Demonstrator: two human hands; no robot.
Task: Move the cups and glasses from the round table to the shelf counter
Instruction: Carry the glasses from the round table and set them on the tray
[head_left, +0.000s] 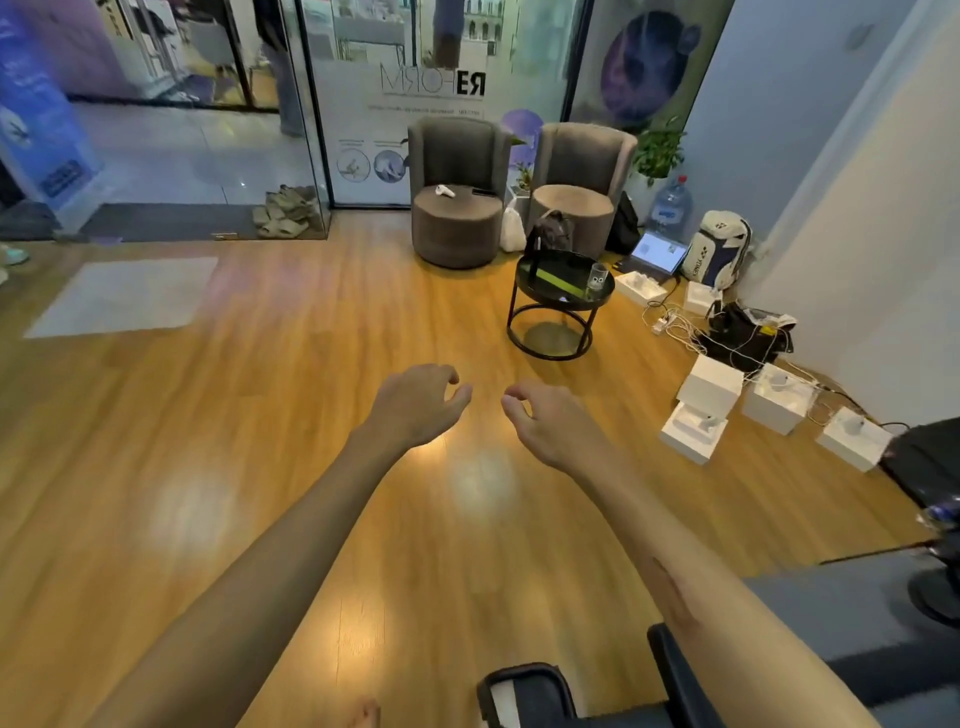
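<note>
One clear drinking glass (598, 274) stands near the right edge of the round black metal worktop (563, 305), beside a green strip. Well apart, nearer the camera, the left hand (415, 405) and right hand (550, 421) hover over the wooden floor (260, 415), fingers loosely curled, holding nothing.

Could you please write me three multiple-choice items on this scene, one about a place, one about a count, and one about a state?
1. Where does the glass stand?
A. on the round table, near its right edge
B. on the floor
C. on an armchair seat

2. How many grey armchairs stand behind the table?
A. one
B. two
C. four

3. What are the hands doing?
A. each holds a cup
B. both are empty, fingers loosely curled
C. both rest on the table

Answers: 1 A, the glass sits on the black tabletop by the right rim. 2 B, two armchairs stand side by side. 3 B, the left hand and right hand hang over bare floor, holding nothing.
</note>
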